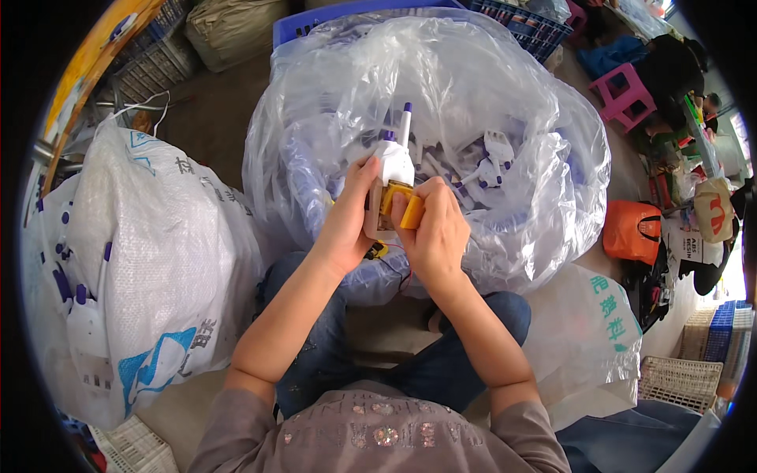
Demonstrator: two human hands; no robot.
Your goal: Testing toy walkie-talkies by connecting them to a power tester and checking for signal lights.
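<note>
In the middle of the view, above the near edge of a big clear plastic bag (pixel 331 87), my left hand (pixel 347 211) is wrapped round a white plastic walkie-talkie-shaped casing (pixel 396 165). A white antenna with a purple tip (pixel 406 124) points away from me at its far end. My right hand (pixel 438 232) pinches a yellow plastic part (pixel 412 211) against the casing's near right side. Whether that part is joined to the casing, I cannot tell. Thin red wire (pixel 408 276) hangs below my hands, near a black and yellow object (pixel 377 251) that is partly hidden.
Inside the clear bag lie several white and purple casings (pixel 495 162). On the left bulges a white woven sack (pixel 181 236) with similar pieces beside it. To the right are a pink stool (pixel 623 94), an orange bag (pixel 632 231), a whitish sack (pixel 583 339) and a basket (pixel 680 382).
</note>
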